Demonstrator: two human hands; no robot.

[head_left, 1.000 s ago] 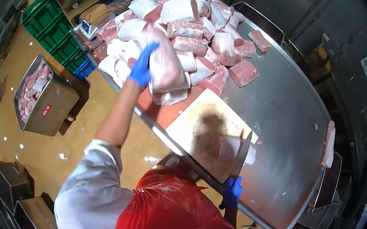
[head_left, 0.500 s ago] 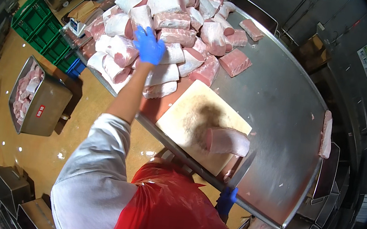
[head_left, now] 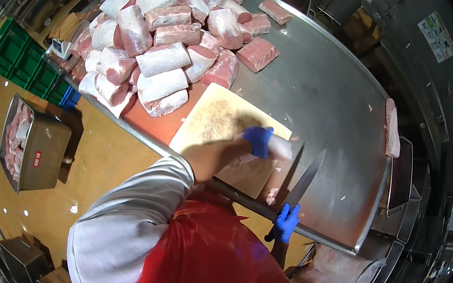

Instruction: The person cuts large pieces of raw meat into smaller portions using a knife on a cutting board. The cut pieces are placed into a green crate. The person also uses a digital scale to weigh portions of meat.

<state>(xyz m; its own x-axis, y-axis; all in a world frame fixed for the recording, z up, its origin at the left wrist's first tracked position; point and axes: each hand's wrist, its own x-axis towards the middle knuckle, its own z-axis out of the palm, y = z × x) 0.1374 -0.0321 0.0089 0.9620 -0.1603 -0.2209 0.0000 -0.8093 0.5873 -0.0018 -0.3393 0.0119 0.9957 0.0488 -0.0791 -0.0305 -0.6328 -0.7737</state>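
At lower ctr of frame, the R hand (head_left: 286, 224) is closed round the handle of the knife (head_left: 305, 181); its blade points up, to the right of the board (head_left: 213, 108). Near ctr, the L hand (head_left: 258, 140) lies over the meat piece (head_left: 281, 148), whose right end shows past it, at board edge. If fingers grip, I cannot tell. Upper left: meat pile (head_left: 162, 41), apart from both hands.

Over twenty pink-and-white meat cuts (head_left: 163, 59), two pale rectangular boards (head_left: 207, 116), one long steel knife (head_left: 305, 181), two blue-gloved hands (head_left: 257, 140) are seen
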